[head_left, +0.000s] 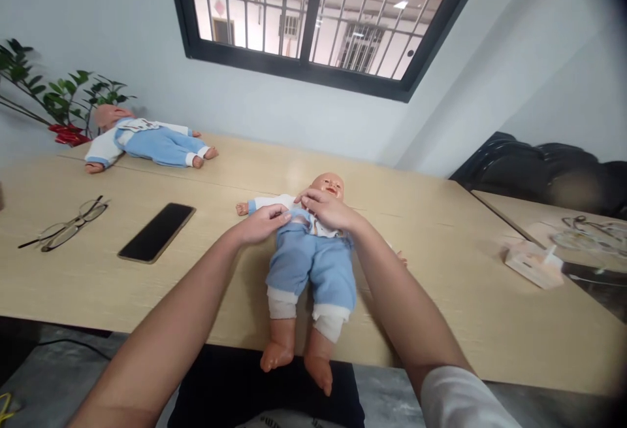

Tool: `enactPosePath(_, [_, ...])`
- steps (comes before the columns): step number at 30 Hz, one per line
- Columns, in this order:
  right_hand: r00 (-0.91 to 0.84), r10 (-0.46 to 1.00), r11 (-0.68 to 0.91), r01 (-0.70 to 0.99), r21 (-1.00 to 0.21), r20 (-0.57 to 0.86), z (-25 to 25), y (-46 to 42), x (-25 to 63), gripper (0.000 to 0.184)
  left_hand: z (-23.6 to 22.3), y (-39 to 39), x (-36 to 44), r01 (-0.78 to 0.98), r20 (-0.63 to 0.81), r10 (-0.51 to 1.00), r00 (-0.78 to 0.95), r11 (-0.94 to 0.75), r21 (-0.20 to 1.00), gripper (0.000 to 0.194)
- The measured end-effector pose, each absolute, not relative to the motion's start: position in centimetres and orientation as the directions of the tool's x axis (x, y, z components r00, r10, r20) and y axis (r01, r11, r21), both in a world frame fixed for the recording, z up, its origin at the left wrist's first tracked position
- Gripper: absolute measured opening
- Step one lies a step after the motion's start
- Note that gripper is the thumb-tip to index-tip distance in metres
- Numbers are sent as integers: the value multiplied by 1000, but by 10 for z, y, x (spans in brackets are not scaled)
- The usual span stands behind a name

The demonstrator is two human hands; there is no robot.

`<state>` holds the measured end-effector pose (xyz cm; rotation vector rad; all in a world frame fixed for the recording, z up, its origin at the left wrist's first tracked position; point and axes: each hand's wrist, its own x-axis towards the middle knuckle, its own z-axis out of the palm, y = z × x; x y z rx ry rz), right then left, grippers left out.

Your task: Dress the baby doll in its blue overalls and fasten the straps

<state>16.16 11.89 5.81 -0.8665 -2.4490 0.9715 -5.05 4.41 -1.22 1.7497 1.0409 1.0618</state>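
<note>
A baby doll (311, 264) in blue trousers and a white top lies on its back on the wooden table (441, 271), its bare feet hanging over the near edge. My left hand (262, 222) pinches the doll's clothing at the chest from the left side. From the right, my right hand (327, 209) grips the same clothing just below the doll's chin. Both hands meet over the chest and cover the fabric there.
A second doll (147, 142) in the same outfit lies at the table's far left, by a green plant (63, 98). Folded glasses (68, 224) and a dark phone (157, 232) lie left of me. A small white box (533, 263) sits at the right, near a black chair (543, 170).
</note>
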Motion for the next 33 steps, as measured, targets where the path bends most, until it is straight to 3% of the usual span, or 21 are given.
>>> enactPosePath(3, [-781,623,641,480,-599,40,57,145,127,27,-11,43,-52,288,238,923,302,-326,901,42])
enactPosePath(6, [-866,494,747,471,-469,-81,55,170,83,28,-11,43,-54,411,199,934,296,-313,857,41])
enactPosePath(12, [-876,408,840,471,-270,-258,37,192,27,53,-11,44,-54,579,195,948,253,-309,754,31])
enactPosePath(16, [-858,340,881,434,-190,-384,34,189,24,44,-7,42,-52,662,211,957,201,-291,691,31])
enactPosePath(20, [-921,332,928,357,-106,-202,47,186,40,40,-5,41,-51,701,289,932,218,-356,618,25])
enactPosePath(24, [-939,342,940,341,-22,49,68,188,75,46,-4,41,-49,646,418,902,105,-381,661,16])
enactPosePath(30, [-900,434,901,434,1,-33,85,176,134,57,0,35,-38,575,567,817,-103,-417,704,15])
enactPosePath(33, [-925,373,926,376,-28,-75,84,166,149,53,-3,38,-33,436,541,806,-239,-409,802,14])
